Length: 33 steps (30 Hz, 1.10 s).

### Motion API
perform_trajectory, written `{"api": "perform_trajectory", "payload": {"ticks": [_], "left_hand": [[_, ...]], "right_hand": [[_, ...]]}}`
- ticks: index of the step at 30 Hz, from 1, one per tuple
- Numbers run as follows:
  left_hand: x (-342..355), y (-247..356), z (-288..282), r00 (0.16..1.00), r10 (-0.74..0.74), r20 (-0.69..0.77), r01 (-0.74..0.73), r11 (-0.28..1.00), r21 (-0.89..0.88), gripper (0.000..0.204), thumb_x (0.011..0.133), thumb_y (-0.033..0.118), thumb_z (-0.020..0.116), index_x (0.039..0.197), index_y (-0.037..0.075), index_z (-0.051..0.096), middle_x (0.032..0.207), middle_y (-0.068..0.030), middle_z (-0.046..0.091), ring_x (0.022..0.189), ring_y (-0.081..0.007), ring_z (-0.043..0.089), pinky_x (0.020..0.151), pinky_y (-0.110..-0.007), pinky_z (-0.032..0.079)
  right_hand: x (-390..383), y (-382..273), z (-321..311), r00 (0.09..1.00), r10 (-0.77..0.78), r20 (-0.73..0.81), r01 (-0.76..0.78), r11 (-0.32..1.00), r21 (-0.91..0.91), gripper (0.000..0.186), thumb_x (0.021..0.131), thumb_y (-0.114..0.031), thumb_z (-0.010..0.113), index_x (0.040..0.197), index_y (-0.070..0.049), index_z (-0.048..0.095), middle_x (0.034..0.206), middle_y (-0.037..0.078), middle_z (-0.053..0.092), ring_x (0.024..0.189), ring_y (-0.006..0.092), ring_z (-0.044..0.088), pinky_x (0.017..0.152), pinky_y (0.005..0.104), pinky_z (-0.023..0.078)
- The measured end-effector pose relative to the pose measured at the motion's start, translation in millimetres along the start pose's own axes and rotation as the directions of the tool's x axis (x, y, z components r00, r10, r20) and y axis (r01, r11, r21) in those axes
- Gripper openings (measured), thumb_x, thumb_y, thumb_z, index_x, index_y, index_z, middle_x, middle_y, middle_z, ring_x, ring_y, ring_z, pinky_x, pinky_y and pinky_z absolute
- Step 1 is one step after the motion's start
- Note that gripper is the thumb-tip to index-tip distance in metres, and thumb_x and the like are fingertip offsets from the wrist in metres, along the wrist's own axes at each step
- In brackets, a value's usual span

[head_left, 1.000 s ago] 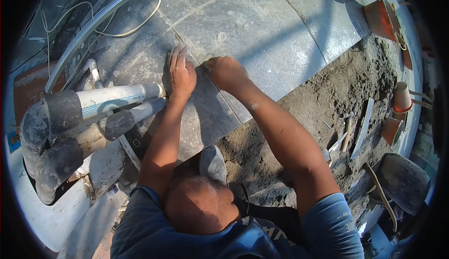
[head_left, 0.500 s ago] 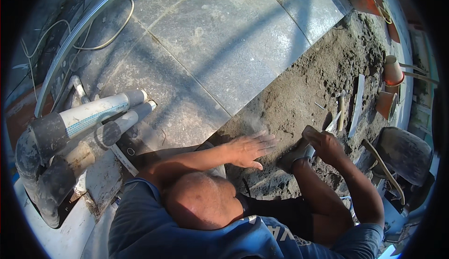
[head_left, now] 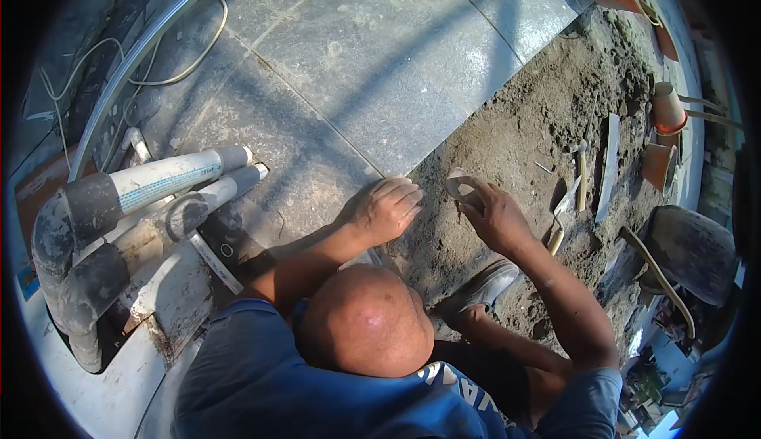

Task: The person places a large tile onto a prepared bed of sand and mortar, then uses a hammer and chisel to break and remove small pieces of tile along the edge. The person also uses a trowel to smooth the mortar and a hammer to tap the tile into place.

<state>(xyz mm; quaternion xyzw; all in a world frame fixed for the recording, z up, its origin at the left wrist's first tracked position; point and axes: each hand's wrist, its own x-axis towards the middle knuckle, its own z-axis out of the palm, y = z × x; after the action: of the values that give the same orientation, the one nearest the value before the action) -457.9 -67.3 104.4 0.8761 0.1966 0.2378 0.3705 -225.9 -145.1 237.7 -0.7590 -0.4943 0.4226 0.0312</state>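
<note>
Palm down, my left hand (head_left: 387, 211) lies at the edge of a grey floor tile (head_left: 317, 150), where the tile meets bare sand (head_left: 491, 142). Its fingers are slightly bent and hold nothing that I can see. A short way to the right, my right hand (head_left: 495, 215) is just above the sand. Thumb and fingers pinch a small curved piece (head_left: 455, 179) with a pale rim, whose kind I cannot make out. My shoe (head_left: 493, 282) rests on the sand below that hand.
Right of my right hand lie a trowel (head_left: 557, 237), a hammer (head_left: 581, 185) and a long metal strip (head_left: 609, 166). Farther right are an orange-rimmed pot (head_left: 668, 110) and a dark tub (head_left: 688, 253). Thick pipes (head_left: 170, 177) stand at the left, below a loose cable (head_left: 186, 74).
My left hand has moved left and away from me, from above the sand to the tile edge. My right hand has swung left and forward with the curved piece, uncovering the trowel handle.
</note>
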Motion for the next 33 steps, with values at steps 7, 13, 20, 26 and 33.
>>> {"api": "perform_trajectory", "payload": {"ticks": [7, 13, 20, 26, 33], "left_hand": [[17.3, -12.2, -21.3, 0.964, -0.097, 0.249, 0.038, 0.972, 0.231, 0.039, 0.084, 0.020, 0.074, 0.117, 0.000, 0.067, 0.124, -0.0171, 0.066, 0.119, -0.0363, 0.060, 0.115, -0.048, 0.037], [8.6, -8.5, -22.0, 0.998, -0.070, -0.003, 0.069, 0.974, 0.215, 0.036, 0.084, 0.014, 0.071, 0.117, 0.000, 0.066, 0.127, -0.0163, 0.064, 0.121, -0.0358, 0.059, 0.111, -0.047, 0.042], [21.8, -63.0, -44.7, 0.960, -0.137, -0.244, 0.197, 0.950, 0.244, 0.040, 0.082, -0.007, 0.057, 0.119, 0.000, 0.068, 0.128, -0.0178, 0.065, 0.125, -0.0378, 0.058, 0.107, -0.046, 0.047], [20.2, -66.6, -41.8, 0.953, -0.154, -0.262, 0.218, 0.947, 0.237, 0.043, 0.082, -0.008, 0.055, 0.124, -0.001, 0.065, 0.134, -0.0186, 0.061, 0.129, -0.0383, 0.055, 0.109, -0.046, 0.045], [29.9, -25.6, -22.5, 0.974, -0.166, -0.153, 0.221, 0.842, 0.492, 0.046, 0.094, 0.019, 0.062, 0.135, -0.002, 0.057, 0.143, -0.0201, 0.054, 0.139, -0.0394, 0.045, 0.119, -0.050, 0.032]], "right_hand": [[47.6, -16.9, 25.9, 0.982, -0.116, -0.149, 0.135, 0.982, 0.130, 0.043, 0.092, -0.021, 0.068, 0.132, -0.013, 0.055, 0.097, 0.018, 0.070, 0.094, 0.0395, 0.067, 0.084, 0.0490, 0.052], [49.1, 0.3, 37.6, 0.983, -0.100, -0.154, 0.128, 0.974, 0.186, 0.043, 0.092, -0.022, 0.068, 0.133, -0.013, 0.056, 0.099, 0.021, 0.068, 0.094, 0.0405, 0.067, 0.083, 0.0496, 0.053], [81.7, -43.8, 82.3, 0.990, -0.057, -0.129, 0.059, 0.998, 0.016, 0.040, 0.095, -0.025, 0.064, 0.132, -0.010, 0.059, 0.096, 0.022, 0.071, 0.104, 0.0383, 0.067, 0.089, 0.0488, 0.053], [114.1, -69.0, 58.4, 0.990, -0.117, -0.073, 0.113, 0.992, -0.061, 0.031, 0.096, -0.021, 0.060, 0.125, -0.009, 0.060, 0.108, 0.023, 0.070, 0.099, 0.0394, 0.071, 0.085, 0.0477, 0.058], [30.6, -3.0, 24.1, 0.989, -0.045, 0.138, 0.076, 0.969, -0.234, 0.028, 0.096, -0.021, 0.058, 0.121, -0.009, 0.064, 0.104, 0.022, 0.072, 0.099, 0.0394, 0.070, 0.086, 0.0485, 0.057]]}}
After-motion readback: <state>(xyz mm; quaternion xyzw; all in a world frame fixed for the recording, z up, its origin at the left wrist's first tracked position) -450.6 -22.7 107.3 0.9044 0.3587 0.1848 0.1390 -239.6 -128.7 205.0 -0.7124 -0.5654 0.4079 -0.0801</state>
